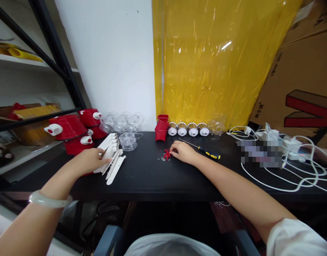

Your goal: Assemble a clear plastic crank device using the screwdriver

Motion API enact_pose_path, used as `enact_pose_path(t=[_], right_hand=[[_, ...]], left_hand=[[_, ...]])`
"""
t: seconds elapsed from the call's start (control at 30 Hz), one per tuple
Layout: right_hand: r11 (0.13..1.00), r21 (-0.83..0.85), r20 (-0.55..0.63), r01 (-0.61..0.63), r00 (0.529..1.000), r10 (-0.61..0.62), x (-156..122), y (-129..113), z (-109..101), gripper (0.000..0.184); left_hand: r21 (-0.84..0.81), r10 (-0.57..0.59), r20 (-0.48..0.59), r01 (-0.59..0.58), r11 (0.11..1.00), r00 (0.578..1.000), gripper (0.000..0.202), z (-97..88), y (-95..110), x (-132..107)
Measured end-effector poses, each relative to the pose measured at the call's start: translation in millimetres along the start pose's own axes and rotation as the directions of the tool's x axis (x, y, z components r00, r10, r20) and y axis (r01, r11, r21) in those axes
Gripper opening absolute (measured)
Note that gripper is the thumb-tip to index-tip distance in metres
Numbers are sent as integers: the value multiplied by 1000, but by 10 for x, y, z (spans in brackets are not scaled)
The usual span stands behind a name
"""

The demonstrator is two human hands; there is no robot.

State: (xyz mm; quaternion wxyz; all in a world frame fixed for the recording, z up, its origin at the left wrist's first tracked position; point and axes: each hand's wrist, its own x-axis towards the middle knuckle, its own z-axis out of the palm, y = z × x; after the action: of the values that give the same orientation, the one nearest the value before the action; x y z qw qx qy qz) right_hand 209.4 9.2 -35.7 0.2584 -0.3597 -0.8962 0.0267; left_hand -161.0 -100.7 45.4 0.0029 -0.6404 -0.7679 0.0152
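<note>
My left hand point(92, 160) rests with curled fingers on a stack of flat white plastic pieces point(112, 158) at the left of the black table point(153, 181). My right hand point(182, 152) reaches to the table's middle and pinches a small red plastic part point(167, 154), with a few tiny screws lying beside it. A screwdriver point(204, 150) with a black and yellow handle lies just behind my right hand.
Red housings with white knobs point(70, 129) and clear plastic spools point(123, 126) stand at the back left. A red cup point(161, 128) and several wound bobbins point(188, 128) line the back edge. White cables and chargers point(286, 156) spread over the right. Cardboard boxes point(299, 81) stand at the right.
</note>
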Motion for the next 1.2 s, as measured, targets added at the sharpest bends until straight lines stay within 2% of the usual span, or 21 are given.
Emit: enact_pose_path(t=[0.4, 0.67, 0.8, 0.93, 1.0, 1.07, 1.13, 1.2], right_hand=[[1000, 2, 1, 0, 1000, 0, -1, -3, -5, 7], [1000, -5, 6, -8, 1000, 8, -2, -21, -16, 6], [1000, -6, 10, -7, 1000, 7, 5, -3, -4, 6], [1000, -2, 5, -1, 1000, 1, 8, 13, 6, 5], [1000, 1, -1, 4, 1000, -4, 7, 14, 6, 5], [1000, 5, -9, 11, 1000, -11, 5, 14, 4, 5], [1000, 7, -15, 17, 1000, -17, 2, 19, 6, 5], [1000, 10, -17, 16, 1000, -16, 1, 27, 11, 6]], left_hand=[[-4, -18, -26, 18, 1000, 999, 57, 66, -39, 39], [75, -54, -58, 58, 996, 997, 53, 171, -61, 128], [102, -100, -124, 113, 988, 987, 54, 104, -50, 53], [154, -75, -185, 105, 983, 980, 41, -88, -19, -140], [186, -53, -259, 103, 977, 964, 44, -218, 51, -272], [178, -25, -371, 97, 979, 928, 45, -347, 189, -392], [167, 69, -478, 13, 986, 876, 48, -444, 407, -457], [135, 163, -500, -109, 985, 851, 46, -490, 691, -430]])
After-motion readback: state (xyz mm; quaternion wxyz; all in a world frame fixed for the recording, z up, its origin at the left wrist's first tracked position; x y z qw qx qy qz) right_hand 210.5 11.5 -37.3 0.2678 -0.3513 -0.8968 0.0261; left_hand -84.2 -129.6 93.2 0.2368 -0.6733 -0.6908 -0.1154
